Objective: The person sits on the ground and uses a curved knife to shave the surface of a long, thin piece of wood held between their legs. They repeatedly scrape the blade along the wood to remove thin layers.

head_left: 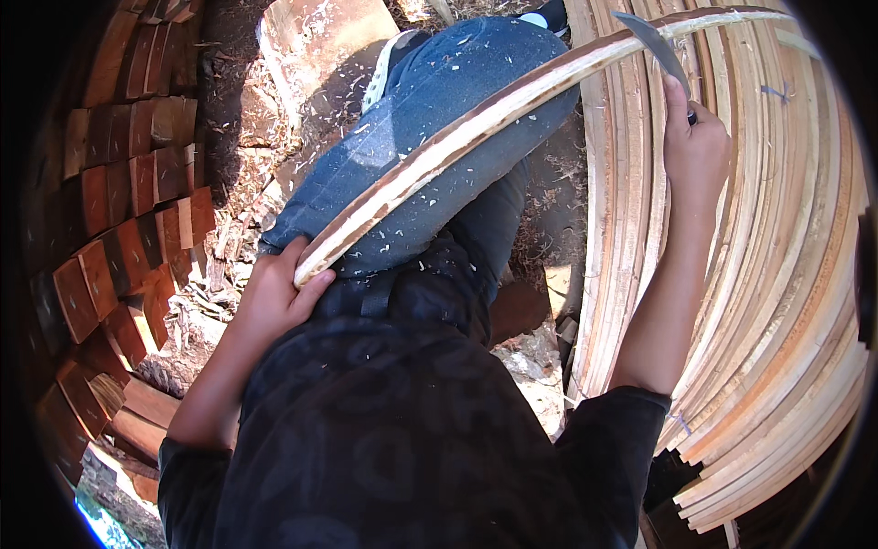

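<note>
A long wooden strip (439, 156), pale with brown bark along its edges, lies slantwise across my jeans-covered leg and reaches to the upper right. My left hand (282, 282) is closed around its near end by my hip. Out at the right, my right hand (693, 135) grips a knife (657, 48) with a curved grey blade; the index finger lies along the blade's back. The blade crosses the strip near its far part; whether it touches the wood I cannot tell. Most of the knife's handle is hidden in the fist.
Long pale planks (732, 302) lie stacked along my right side, under the right forearm. Reddish cut wood blocks (119, 229) are piled at the left. Wood shavings (233, 174) litter the ground, and a flat wooden piece (315, 46) lies beyond my shoe.
</note>
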{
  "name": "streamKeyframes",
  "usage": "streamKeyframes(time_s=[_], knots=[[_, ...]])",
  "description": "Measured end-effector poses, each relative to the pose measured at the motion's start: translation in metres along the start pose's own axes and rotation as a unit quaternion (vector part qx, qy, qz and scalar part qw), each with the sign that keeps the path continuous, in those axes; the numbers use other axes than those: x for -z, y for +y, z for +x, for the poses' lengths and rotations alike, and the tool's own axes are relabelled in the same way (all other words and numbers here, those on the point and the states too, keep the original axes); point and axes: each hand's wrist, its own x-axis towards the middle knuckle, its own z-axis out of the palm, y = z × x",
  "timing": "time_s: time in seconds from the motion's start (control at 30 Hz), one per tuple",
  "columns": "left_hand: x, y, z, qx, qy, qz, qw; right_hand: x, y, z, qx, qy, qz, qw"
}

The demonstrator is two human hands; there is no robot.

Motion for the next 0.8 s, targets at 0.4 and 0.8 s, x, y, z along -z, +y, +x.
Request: streamKeyframes(time_s=[0.4,0.8], knots=[[0.005,-0.004,0.002,0.015,-0.011,-0.014,1.0,-0.041,-0.077,-0.115,0.06,-0.207,0.297,0.93],[0.006,-0.007,0.004,0.012,-0.01,-0.02,1.0,-0.036,-0.03,-0.153,-0.163,-0.213,0.584,0.767]])
